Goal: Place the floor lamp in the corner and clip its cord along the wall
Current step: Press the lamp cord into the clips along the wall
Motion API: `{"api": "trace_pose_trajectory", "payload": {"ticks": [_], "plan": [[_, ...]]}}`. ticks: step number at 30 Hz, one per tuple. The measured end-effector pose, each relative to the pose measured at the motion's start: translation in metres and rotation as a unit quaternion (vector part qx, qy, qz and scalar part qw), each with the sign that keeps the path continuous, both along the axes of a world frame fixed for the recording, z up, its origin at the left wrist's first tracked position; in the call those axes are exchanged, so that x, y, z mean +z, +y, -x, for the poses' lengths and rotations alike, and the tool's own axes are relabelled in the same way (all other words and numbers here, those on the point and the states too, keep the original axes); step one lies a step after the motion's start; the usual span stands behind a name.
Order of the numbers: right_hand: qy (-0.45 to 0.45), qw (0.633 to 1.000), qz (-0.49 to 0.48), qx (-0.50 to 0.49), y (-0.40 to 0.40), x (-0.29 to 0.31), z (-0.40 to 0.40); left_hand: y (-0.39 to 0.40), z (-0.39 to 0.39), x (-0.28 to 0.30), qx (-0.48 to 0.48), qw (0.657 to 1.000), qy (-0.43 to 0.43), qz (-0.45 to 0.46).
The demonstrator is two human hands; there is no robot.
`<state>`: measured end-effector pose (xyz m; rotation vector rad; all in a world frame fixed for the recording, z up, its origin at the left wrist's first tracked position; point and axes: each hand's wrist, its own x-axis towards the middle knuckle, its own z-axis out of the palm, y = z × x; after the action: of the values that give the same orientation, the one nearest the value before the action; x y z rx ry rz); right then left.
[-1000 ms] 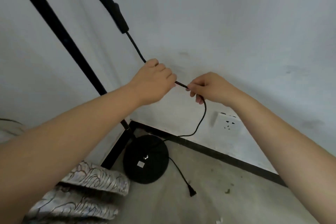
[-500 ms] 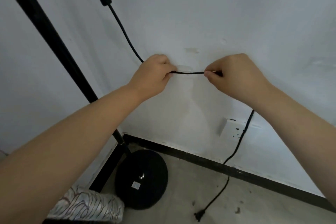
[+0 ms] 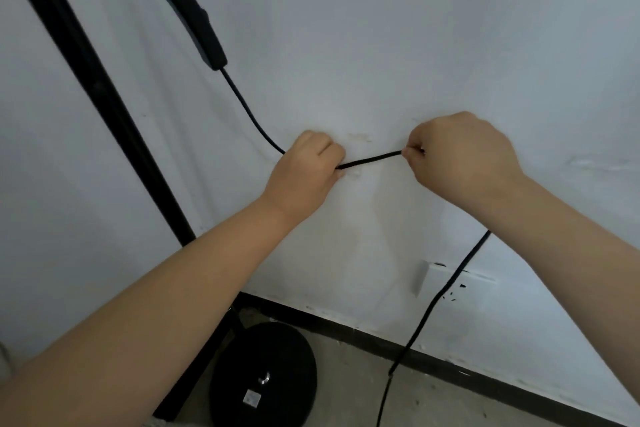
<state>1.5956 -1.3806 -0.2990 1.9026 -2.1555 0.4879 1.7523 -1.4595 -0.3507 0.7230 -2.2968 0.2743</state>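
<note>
The floor lamp's black pole [image 3: 104, 107] rises from its round black base [image 3: 266, 381] in the corner. Its black cord [image 3: 372, 159] comes down past an inline switch [image 3: 194, 21] and is stretched taut against the white wall. My left hand [image 3: 304, 173] pinches the cord on the left, and my right hand [image 3: 460, 152] pinches it on the right. A small pale clip [image 3: 353, 173] shows on the wall beside my left fingers. Below my right arm the cord hangs down to the floor.
A white wall socket [image 3: 446, 282] sits low on the wall, with the hanging cord crossing in front of it. A black skirting board [image 3: 485, 378] runs along the grey concrete floor [image 3: 450, 406].
My hands moved apart along the cord and raised it against the wall. The cord between them is now stretched out, tilted up to the right. The view has shifted upward.
</note>
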Motion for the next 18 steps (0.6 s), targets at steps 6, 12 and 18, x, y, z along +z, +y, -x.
{"api": "trace_pose_trajectory", "payload": {"ticks": [6,12,18], "plan": [[-0.028,0.999,-0.025,-0.034,0.013,0.0,0.014,0.002,0.004,0.0,-0.024,0.997,-0.037,0.056],[-0.048,0.998,0.004,-0.051,0.022,-0.017,0.027,0.0,0.001,-0.005,0.029,0.979,-0.052,0.193],[-0.093,0.995,0.025,-0.029,0.037,-0.052,0.031,0.003,-0.002,-0.011,0.059,0.969,-0.062,0.231]]}}
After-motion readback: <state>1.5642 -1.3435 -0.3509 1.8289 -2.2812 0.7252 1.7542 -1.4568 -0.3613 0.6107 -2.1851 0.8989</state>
